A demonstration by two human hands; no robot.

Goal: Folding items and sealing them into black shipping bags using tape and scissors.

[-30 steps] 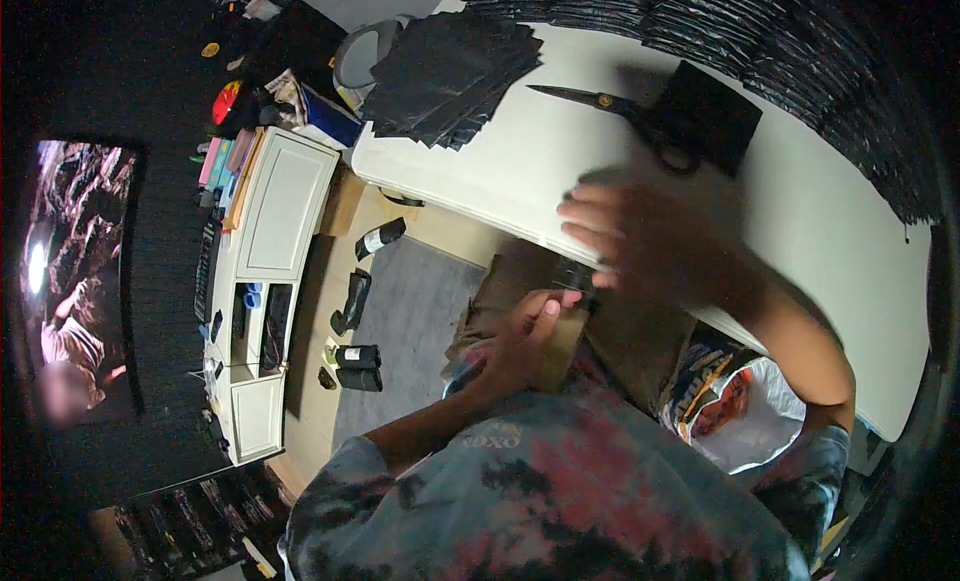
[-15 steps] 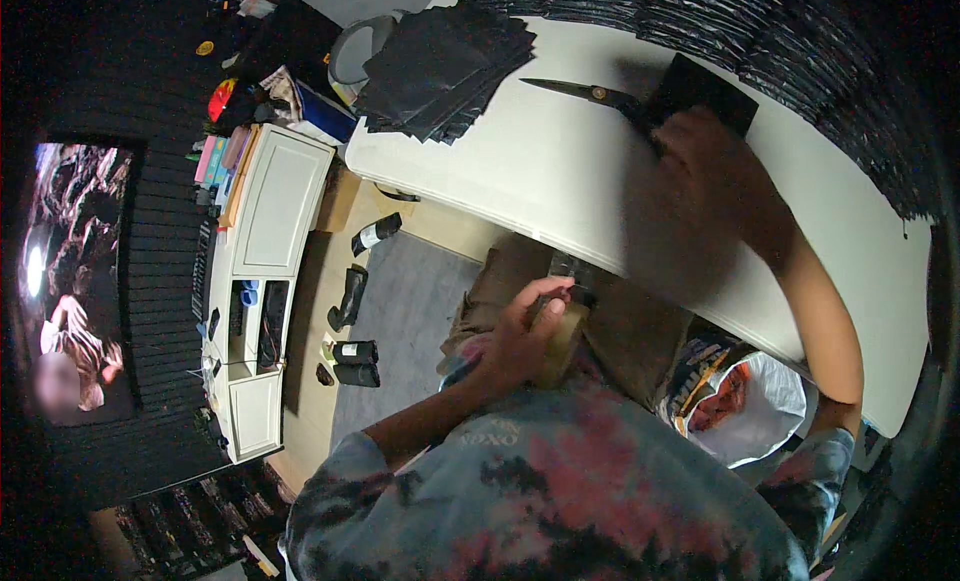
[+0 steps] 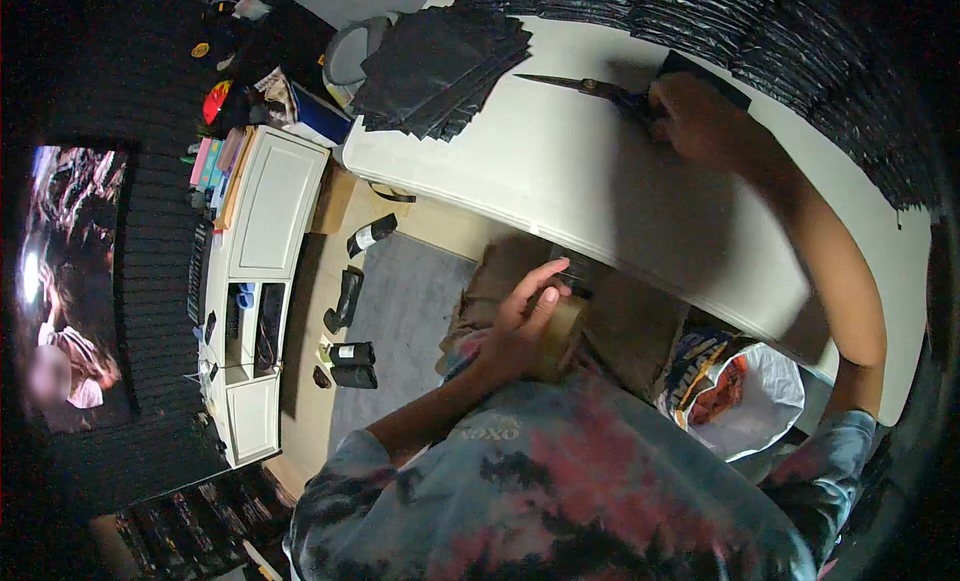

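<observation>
Dark metal scissors with black handles (image 3: 595,86) lie toward the far side of the largest surface we see, a long white table (image 3: 480,166) with a rounded corner; their blades point to the left of the view. Along the table's far edge we find a closely packed row of glossy black plastic packets (image 3: 700,21). On the left we note a white panelled cabinet (image 3: 285,196) and, nearer the person, a flat grey mat (image 3: 400,311). By the table's near edge, right of the person's lap, we observe an open white plastic bag (image 3: 765,401) with dark and orange colouring on one side. Near the table's left end we see a fanned stack of flat black sheets (image 3: 440,71).

The right hand (image 3: 700,119) reaches across the table to the scissors' handles, its fingers bent; we cannot tell whether they grip. It partly covers a single flat black sheet (image 3: 683,65). Over the lap, the left hand (image 3: 522,313) rests against a tan, roll-like object with a dark end (image 3: 560,341); its thumb and forefinger stand slightly apart, and we cannot tell whether the remaining fingers close around the object.
</observation>
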